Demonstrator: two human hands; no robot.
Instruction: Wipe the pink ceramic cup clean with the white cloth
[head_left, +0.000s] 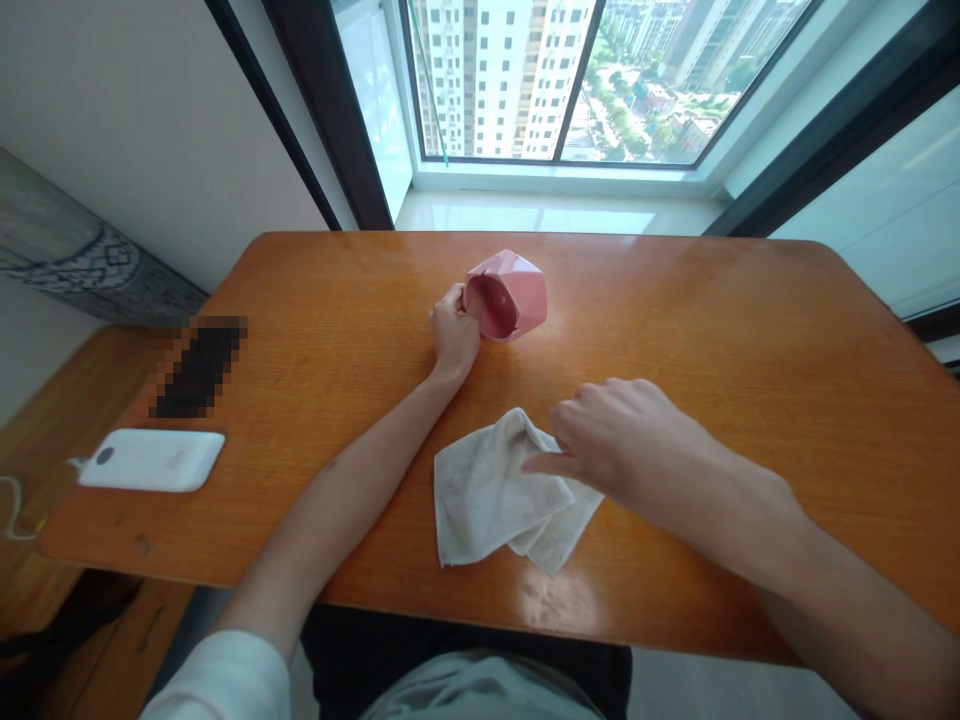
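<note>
A pink faceted cup [514, 292] is tipped on its side on the orange wooden table [712, 330], its mouth facing me. My left hand [453, 332] is closed on the cup's rim at its left side. A crumpled white cloth [495, 490] lies near the table's front edge. My right hand [611, 435] rests on the cloth's right part, fingers bent, pinching a fold of it.
A white power bank [154, 460] with a cable lies at the table's left front. A blurred dark object [199, 366] sits behind it. A lower wooden surface [37, 460] adjoins on the left. A large window [585, 80] stands behind the table.
</note>
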